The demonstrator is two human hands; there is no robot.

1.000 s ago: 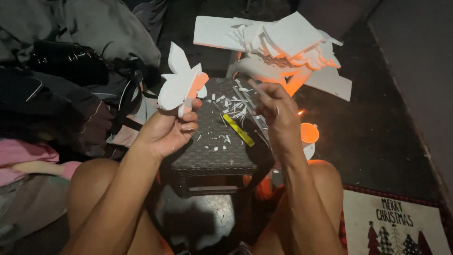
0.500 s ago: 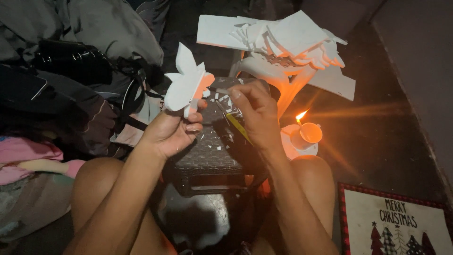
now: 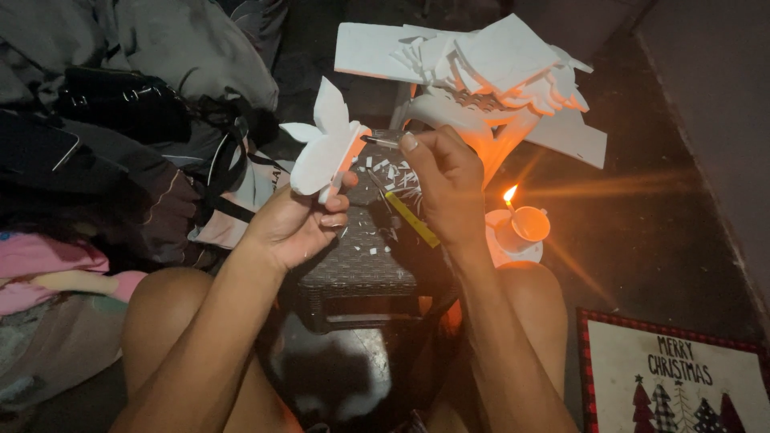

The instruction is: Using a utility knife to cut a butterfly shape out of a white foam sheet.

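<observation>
The left hand (image 3: 293, 224) is raised and grasps a white foam cut-out (image 3: 325, 144) by its lower edge, fingers curled around the base, the piece standing upright with its pointed lobes above the hand. The right hand (image 3: 445, 184) is closed on a thin dark tool (image 3: 378, 141), pinched between thumb and fingers; the tip points left and sits just beside the right edge of the cut-out, though contact cannot be confirmed. Below and between the 2 hands sits a dark woven box (image 3: 357, 273), its top strewn with white foam scraps (image 3: 377, 168). A yellow-handled cutter (image 3: 411, 218) lies on that box under the right hand. To the right of the right hand, 1 lit candle (image 3: 513, 220) burns in a small cup. Beyond the right hand, a stack of white foam sheets (image 3: 481, 64) rests on a pale stand. Dark bags and clothing (image 3: 120, 120) lie left of the left hand.
</observation>
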